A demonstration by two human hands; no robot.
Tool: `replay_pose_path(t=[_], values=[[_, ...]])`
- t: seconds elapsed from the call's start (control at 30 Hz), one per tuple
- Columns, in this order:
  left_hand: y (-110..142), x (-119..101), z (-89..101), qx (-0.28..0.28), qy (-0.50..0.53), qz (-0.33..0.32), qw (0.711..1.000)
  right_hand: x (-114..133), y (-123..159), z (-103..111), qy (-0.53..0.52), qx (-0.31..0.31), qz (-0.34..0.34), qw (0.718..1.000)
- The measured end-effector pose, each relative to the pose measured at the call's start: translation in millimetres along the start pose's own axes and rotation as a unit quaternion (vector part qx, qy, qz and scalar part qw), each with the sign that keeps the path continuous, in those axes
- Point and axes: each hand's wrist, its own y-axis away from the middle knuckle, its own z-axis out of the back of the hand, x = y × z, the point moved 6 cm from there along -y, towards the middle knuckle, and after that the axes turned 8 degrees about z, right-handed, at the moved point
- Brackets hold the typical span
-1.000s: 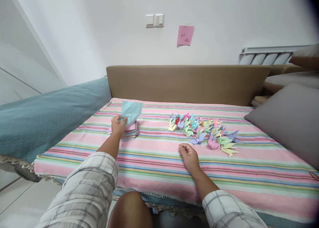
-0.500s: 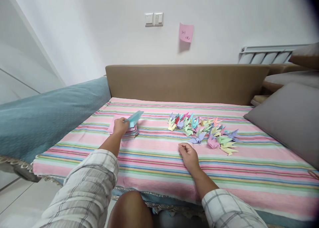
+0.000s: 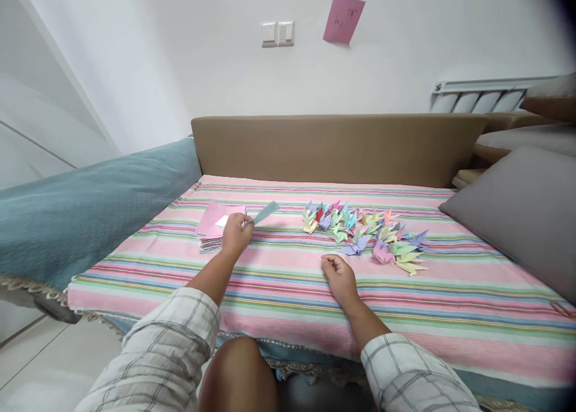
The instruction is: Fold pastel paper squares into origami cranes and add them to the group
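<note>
My left hand (image 3: 236, 232) pinches a light blue sheet of paper (image 3: 265, 212), held nearly edge-on just right of a stack of coloured paper squares (image 3: 215, 227) with a pink sheet on top. My right hand (image 3: 338, 276) rests on the striped cloth (image 3: 288, 292) in a loose fist, with nothing visible in it. Just beyond the right hand lies a spread of several folded paper cranes (image 3: 364, 232) in pastel colours.
A teal blanket (image 3: 90, 202) covers the sofa arm at left. A brown backrest (image 3: 337, 148) runs behind the cloth, and a grey cushion (image 3: 522, 208) lies at right. A pink note (image 3: 343, 18) and light switches (image 3: 277, 33) are on the wall.
My left hand has lifted the blue sheet off the stack and carried it to the right, turning it flat. The pink sheet is now on top. My right hand stayed put.
</note>
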Motion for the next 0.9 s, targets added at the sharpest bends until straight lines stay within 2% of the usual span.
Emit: replay_pose_path(t=[0.13,0.23,0.33,0.4,0.53,0.63,0.73,0.9], values=[[47,-23,-24.9,0.046,0.037,-0.103,0.993,-3,-1,-2,0.011,-0.001,0.001,1.0],[83,-37,-45.0,0.098,0.045,-0.139,0.984,-2,-2,-1,0.026,-0.028,0.029,0.999],[114,-47,-60.6,0.148,0.051,-0.168,0.973,2,-1,9,0.11,-0.054,0.065,0.99],[129,-50,-65.9,0.161,0.064,-0.178,0.968,9,2,18,0.186,-0.036,0.105,0.976],[148,-56,-70.5,0.183,0.083,-0.218,0.955,31,16,35,0.301,0.069,0.216,0.926],[157,-59,-71.4,0.19,0.062,-0.237,0.951,45,31,45,0.343,0.104,0.254,0.898],[163,-60,-70.0,0.174,0.023,-0.209,0.962,49,47,49,0.36,0.107,0.256,0.891],[173,-58,-66.0,0.169,0.003,-0.174,0.97,36,59,50,0.354,0.122,0.238,0.896]])
